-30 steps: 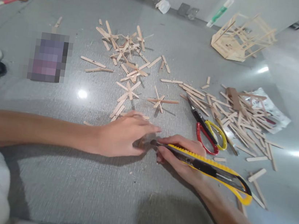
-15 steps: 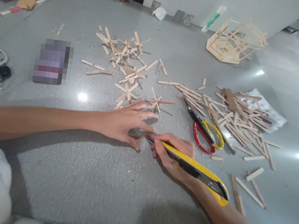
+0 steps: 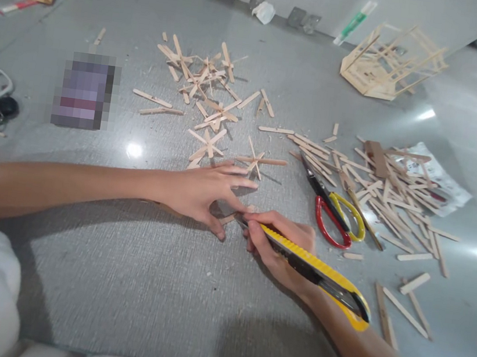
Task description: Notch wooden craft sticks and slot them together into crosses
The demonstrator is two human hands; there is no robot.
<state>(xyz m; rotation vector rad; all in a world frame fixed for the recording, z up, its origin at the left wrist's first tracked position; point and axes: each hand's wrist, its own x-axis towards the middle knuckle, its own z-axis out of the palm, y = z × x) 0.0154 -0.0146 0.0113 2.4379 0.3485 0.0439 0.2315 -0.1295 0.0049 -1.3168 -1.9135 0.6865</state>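
My right hand (image 3: 278, 239) grips a yellow and black utility knife (image 3: 318, 271) like a pen, its blade end pointing down and left. Under that tip lies a small part of a wooden craft stick (image 3: 228, 219), between the thumb and forefinger of my left hand (image 3: 197, 189). The left fingers are spread over the tabletop, and the palm hides much of what lies below. Just beyond the left fingertips are star-shaped pieces of crossed sticks, one (image 3: 257, 160) to the right and another (image 3: 208, 144) to the left.
Scissors (image 3: 335, 212) with red and yellow handles lie right of my hands, beside a heap of sticks (image 3: 399, 194). A stick-built frame (image 3: 389, 69) stands at the back right. More star pieces (image 3: 203, 80) lie ahead. A blurred purple item (image 3: 83, 91) is at left.
The view has shifted slightly, so most things sit a little further right. Both hands keep nearly the same pose; a small stick end now shows above the knife tip.
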